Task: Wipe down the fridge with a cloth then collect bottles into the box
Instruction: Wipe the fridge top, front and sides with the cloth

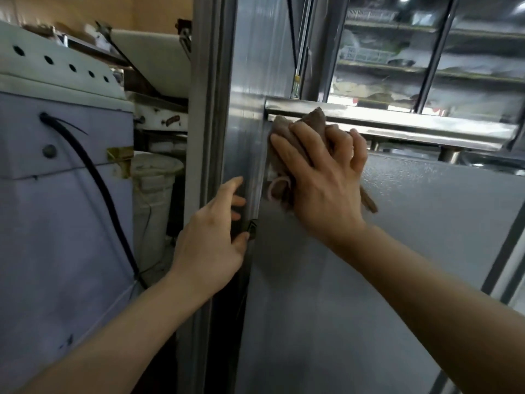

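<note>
The steel fridge [326,280] fills the middle and right of the head view, with a shiny horizontal bar [426,123] across its upper part. My right hand [324,177] presses a crumpled brown cloth [312,119] against the fridge panel just under the left end of that bar. My left hand [213,231] rests with fingers spread on the fridge's left vertical edge, thumb by a small black latch [252,228]. No bottles or box are in view.
A white and lilac machine [56,166] with a black cable [108,200] stands close on the left. A white bucket [154,177] sits in the gap behind it. Glass panels with shelves [426,52] rise above the bar.
</note>
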Demonstrator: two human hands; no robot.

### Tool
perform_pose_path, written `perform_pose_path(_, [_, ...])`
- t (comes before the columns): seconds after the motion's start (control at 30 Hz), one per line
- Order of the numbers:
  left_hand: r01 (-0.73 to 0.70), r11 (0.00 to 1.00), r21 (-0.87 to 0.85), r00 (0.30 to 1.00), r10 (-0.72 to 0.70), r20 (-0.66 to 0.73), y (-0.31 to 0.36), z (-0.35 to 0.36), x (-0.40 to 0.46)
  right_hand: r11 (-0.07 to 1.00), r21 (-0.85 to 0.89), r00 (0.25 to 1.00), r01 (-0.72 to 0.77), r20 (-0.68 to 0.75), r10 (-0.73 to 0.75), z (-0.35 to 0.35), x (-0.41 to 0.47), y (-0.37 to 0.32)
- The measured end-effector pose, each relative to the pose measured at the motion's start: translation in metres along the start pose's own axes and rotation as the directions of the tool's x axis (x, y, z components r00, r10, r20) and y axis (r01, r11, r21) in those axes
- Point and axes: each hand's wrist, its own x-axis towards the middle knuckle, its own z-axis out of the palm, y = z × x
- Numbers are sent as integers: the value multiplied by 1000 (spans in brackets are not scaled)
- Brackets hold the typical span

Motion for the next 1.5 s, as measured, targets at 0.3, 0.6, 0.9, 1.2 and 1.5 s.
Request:
perform_pose_path(0.3, [110, 994, 6, 992, -109, -60, -22, -11, -28, 868, 37, 839, 495, 240, -489, 17, -84, -22])
perform_pose_path(0.6, [134, 991, -5, 991, -134, -7, -34, -13, -52, 917, -180, 927, 357, 184, -326, 3, -26, -5])
perform_pose_path(0.9, [180, 984, -17, 982, -178, 66, -27, 26, -79, 826, 39, 743, 563, 414, -526, 14, -154, -40])
perform_pose_path(1.2, [177, 983, 56, 981, -181, 73, -16, 44, -83, 931, -128, 924, 342, 224, -309, -11, -136, 24])
perform_pose_path(1.5, [223, 963, 150, 973, -210, -95, 7, 95, -54, 989, -101, 985, 109, 142, -94, -6, -177, 24])
